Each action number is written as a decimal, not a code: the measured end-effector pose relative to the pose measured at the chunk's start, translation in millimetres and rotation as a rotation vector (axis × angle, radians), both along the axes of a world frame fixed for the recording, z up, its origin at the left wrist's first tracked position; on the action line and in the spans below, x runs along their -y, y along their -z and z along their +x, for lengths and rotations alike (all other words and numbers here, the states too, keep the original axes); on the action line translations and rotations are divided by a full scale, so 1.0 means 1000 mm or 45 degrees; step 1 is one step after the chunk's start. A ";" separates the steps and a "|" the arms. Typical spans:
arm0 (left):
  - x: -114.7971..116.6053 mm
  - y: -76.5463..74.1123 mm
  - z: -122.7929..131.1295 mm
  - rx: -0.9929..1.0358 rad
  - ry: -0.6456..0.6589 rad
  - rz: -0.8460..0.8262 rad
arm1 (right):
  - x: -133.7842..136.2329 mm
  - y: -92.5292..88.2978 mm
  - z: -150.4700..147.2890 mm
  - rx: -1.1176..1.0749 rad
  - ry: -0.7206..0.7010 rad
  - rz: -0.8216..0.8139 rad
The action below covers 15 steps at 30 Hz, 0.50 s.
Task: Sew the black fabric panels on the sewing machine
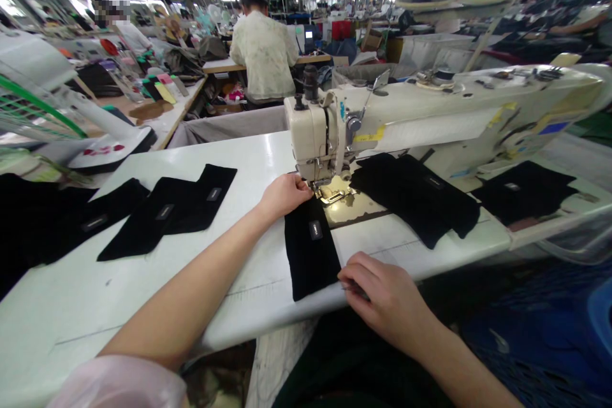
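A narrow black fabric piece (310, 252) with a small label lies on the white table (248, 166), its far end under the presser foot (329, 188) of a cream sewing machine (430, 118). My left hand (283, 194) rests on the piece's far left corner beside the needle, fingers curled down onto the cloth. My right hand (382, 299) pinches the near right edge of the same piece at the table's front edge.
Several black labelled pieces (167, 213) lie in a row to the left. More black pieces (421, 194) are piled right of the needle and further right (523, 191). A person in a pale jacket (265, 54) sits at a bench ahead, back turned.
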<state>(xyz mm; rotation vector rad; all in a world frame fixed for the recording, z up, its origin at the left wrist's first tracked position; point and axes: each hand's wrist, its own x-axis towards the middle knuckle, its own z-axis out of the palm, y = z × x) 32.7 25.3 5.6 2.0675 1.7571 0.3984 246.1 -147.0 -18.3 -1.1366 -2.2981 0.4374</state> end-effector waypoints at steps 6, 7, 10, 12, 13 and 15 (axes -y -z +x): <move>0.051 -0.017 0.003 -0.218 0.110 0.424 | 0.004 -0.002 0.003 0.056 0.001 0.059; 0.070 -0.017 0.004 -0.243 0.214 0.467 | 0.005 -0.002 0.004 0.074 -0.005 0.075; 0.130 -0.009 0.006 -0.139 0.642 0.377 | 0.007 -0.003 0.007 0.122 -0.034 0.101; 0.160 0.003 0.004 -0.165 0.740 0.480 | 0.006 -0.003 0.008 0.143 -0.052 0.100; 0.169 0.010 0.003 -0.189 0.768 0.546 | 0.005 -0.004 0.008 0.150 -0.059 0.101; 0.176 0.019 0.000 -0.239 0.803 0.659 | 0.003 -0.004 0.008 0.156 -0.067 0.107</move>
